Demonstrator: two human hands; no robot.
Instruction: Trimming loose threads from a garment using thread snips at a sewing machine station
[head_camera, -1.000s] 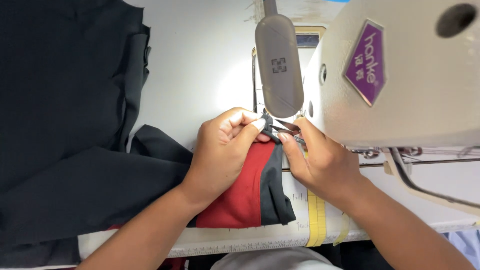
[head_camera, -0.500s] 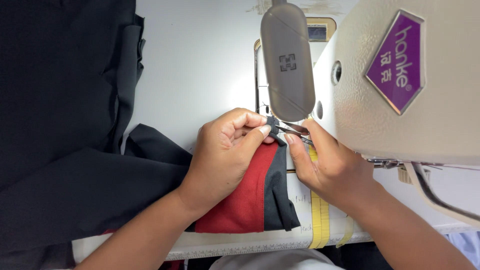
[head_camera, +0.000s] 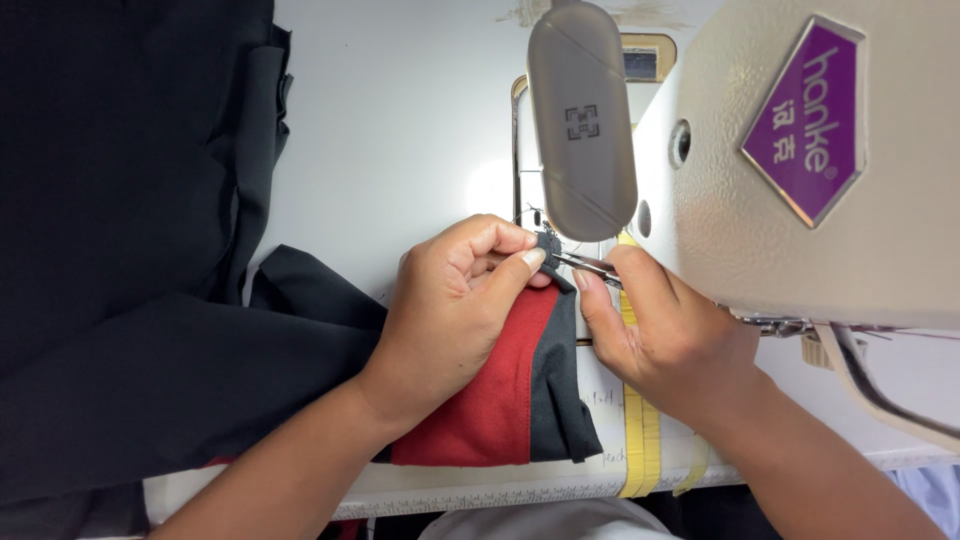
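A red and black fabric piece (head_camera: 500, 390) lies on the white sewing table, its far corner under the machine head. My left hand (head_camera: 455, 310) rests on it and pinches the small dark corner of the fabric (head_camera: 547, 245) between thumb and forefinger. My right hand (head_camera: 665, 335) holds slim metal tweezers (head_camera: 590, 265), whose tips touch that same corner. Both hands sit just in front of the needle area, which the grey lamp housing (head_camera: 582, 120) hides.
A cream sewing machine head (head_camera: 800, 160) with a purple diamond badge fills the upper right. A large pile of black cloth (head_camera: 120, 280) covers the left side of the table (head_camera: 400, 130). A yellow tape measure (head_camera: 640, 440) runs along the table's front edge.
The view has shifted slightly closer and downward. Both hands keep the same hold at the fabric corner with hardly any movement.
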